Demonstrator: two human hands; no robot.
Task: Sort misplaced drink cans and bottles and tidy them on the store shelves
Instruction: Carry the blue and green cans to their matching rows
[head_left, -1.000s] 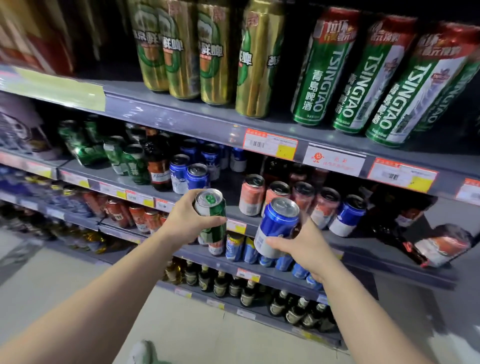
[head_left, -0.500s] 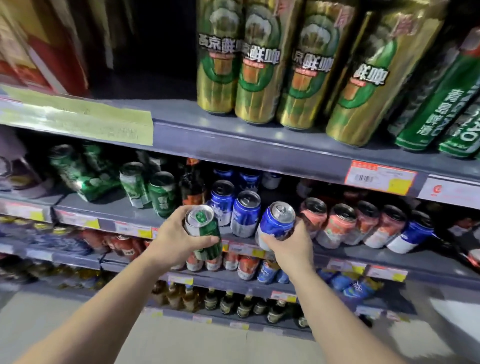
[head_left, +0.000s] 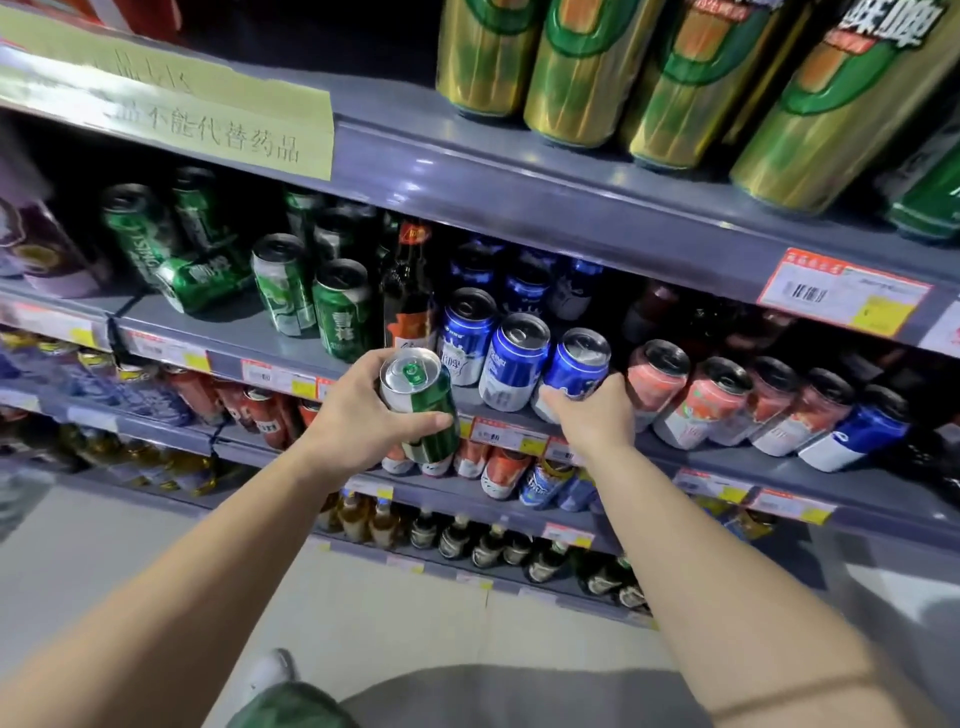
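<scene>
My left hand (head_left: 358, 415) grips a green can (head_left: 421, 405) in front of the middle shelf edge (head_left: 270, 371), off the shelf. My right hand (head_left: 592, 415) holds a blue can (head_left: 576, 364) that stands on the middle shelf, right of two more blue cans (head_left: 514, 358). Green cans (head_left: 337, 306) stand on that shelf at the left, one green can lying on its side (head_left: 202, 280). A dark bottle (head_left: 408, 291) stands between the green and the blue cans. Pink cans (head_left: 711, 400) line up to the right of the blue can.
Tall gold cans (head_left: 582, 67) fill the top shelf above. A lone blue-and-white can (head_left: 857, 426) ends the pink row. Lower shelves hold red cans (head_left: 265, 415) and small bottles (head_left: 457, 535). A yellow paper sign (head_left: 171, 109) hangs on the top shelf edge.
My view has shifted left and closer to the shelves. My right hand has carried the blue can onto the middle shelf beside the other blue cans. My left hand keeps the green can.
</scene>
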